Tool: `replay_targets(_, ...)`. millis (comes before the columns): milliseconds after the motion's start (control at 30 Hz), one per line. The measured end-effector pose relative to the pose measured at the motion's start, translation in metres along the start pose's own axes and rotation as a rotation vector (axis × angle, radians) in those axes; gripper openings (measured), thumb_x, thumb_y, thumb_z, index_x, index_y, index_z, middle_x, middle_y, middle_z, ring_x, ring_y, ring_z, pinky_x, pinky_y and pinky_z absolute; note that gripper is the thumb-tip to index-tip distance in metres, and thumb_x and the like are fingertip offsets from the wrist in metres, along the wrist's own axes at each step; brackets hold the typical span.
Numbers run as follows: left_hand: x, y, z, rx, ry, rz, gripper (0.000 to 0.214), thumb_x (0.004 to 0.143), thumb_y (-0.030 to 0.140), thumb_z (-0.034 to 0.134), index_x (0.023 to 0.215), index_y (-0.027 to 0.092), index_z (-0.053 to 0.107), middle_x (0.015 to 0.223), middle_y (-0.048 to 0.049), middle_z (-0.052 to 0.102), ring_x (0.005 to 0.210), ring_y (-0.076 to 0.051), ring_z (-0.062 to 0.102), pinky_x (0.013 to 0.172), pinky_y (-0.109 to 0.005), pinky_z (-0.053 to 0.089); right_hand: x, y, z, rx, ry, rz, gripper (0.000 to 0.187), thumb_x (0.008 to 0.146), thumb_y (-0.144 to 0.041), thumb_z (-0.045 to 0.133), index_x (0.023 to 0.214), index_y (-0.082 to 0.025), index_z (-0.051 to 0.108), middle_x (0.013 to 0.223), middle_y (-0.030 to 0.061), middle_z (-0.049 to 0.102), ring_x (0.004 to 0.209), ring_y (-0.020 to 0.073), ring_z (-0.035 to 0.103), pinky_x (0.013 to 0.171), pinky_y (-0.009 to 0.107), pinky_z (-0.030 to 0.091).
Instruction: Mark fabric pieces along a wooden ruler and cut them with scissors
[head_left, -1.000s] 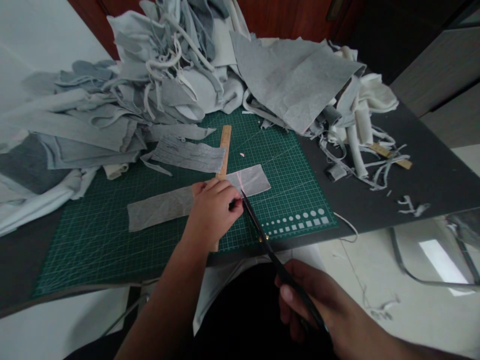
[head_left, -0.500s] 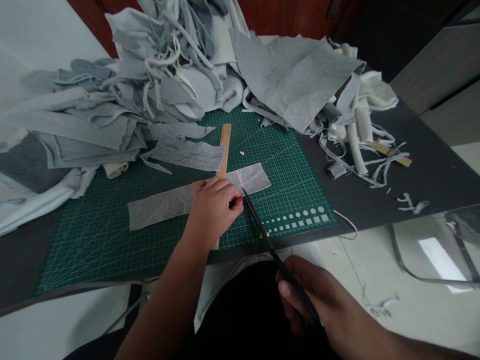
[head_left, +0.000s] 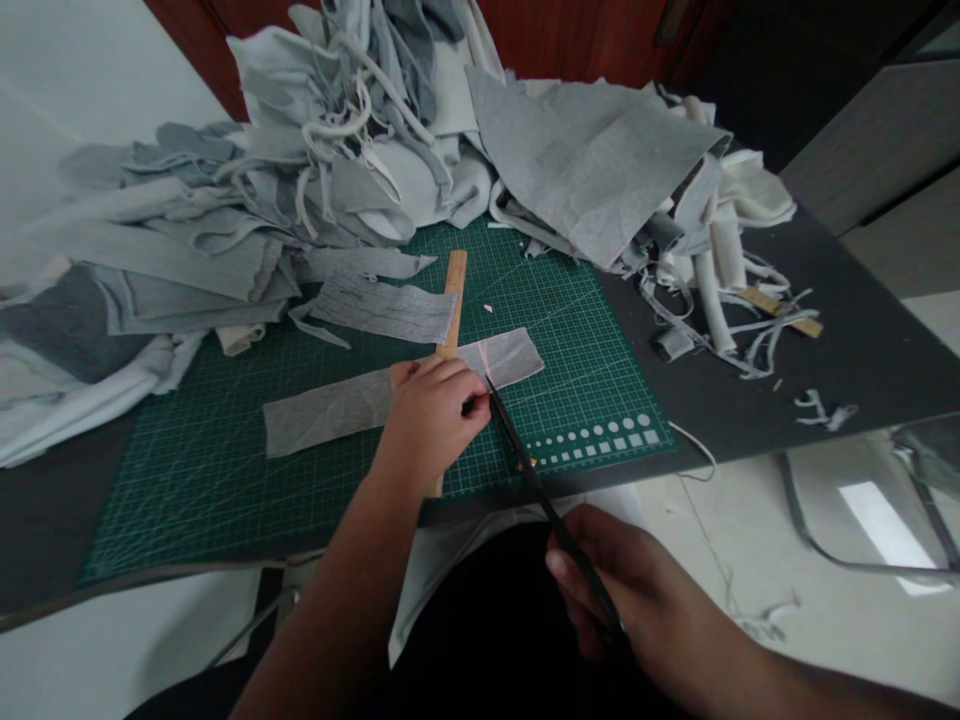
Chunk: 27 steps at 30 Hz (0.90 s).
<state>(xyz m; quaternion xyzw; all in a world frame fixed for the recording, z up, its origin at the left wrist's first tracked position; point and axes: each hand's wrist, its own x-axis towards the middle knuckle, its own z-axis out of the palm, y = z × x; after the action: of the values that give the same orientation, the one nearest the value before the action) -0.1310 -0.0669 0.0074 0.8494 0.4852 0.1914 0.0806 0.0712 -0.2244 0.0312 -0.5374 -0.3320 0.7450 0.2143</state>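
Observation:
A long grey fabric strip (head_left: 326,412) lies across the green cutting mat (head_left: 559,390), with a pink line marked near its right end. My left hand (head_left: 435,410) is closed on the strip's lower edge, just left of the pink line. Beneath that hand and the strip runs a wooden ruler (head_left: 454,290). In my right hand (head_left: 607,580) are black scissors (head_left: 532,482); their blades look nearly closed, and the tips meet the strip's lower edge at the pink line. A smaller grey fabric piece (head_left: 386,305) lies above the strip, overlapping the ruler.
A heap of grey and white fabric (head_left: 352,170) fills the back of the dark table (head_left: 847,330). A big grey sheet (head_left: 592,150) lies at the back. Thin scraps (head_left: 750,350) and another ruler (head_left: 802,322) are at the right. A metal chair frame (head_left: 810,530) stands beyond the front edge.
The scissors have tilted slightly in my right hand, their tips staying at the strip's lower edge. The view has shifted a little; my left hand keeps its place on the strip.

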Motion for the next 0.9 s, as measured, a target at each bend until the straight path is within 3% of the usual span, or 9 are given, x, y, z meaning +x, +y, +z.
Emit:
replay_targets(567, 0.001, 0.002, -0.001, -0.010, -0.022, -0.006, 0.013, 0.086, 0.016, 0.069, 0.075, 0.024, 0.066, 0.082, 0.0004, 0.074, 0.089, -0.024, 0.064, 0.087, -0.043, 0.039, 0.004, 0.005, 0.003, -0.064, 0.015, -0.049, 0.048, 0.097, -0.068, 0.058, 0.095, -0.020, 0.054, 0.074, -0.0043, 0.056, 0.058, 0.0089, 0.058, 0.055, 0.022, 0.047)
replay_targets(900, 0.001, 0.002, -0.003, -0.015, -0.030, 0.016, 0.014, 0.086, 0.016, 0.070, 0.075, 0.023, 0.066, 0.080, 0.0013, 0.074, 0.089, -0.023, 0.064, 0.086, -0.044, 0.037, 0.008, -0.008, 0.009, 0.023, 0.038, 0.020, 0.056, 0.083, -0.071, 0.073, 0.095, -0.020, 0.053, 0.073, -0.0046, 0.057, 0.054, 0.0072, 0.051, 0.052, 0.021, 0.044)
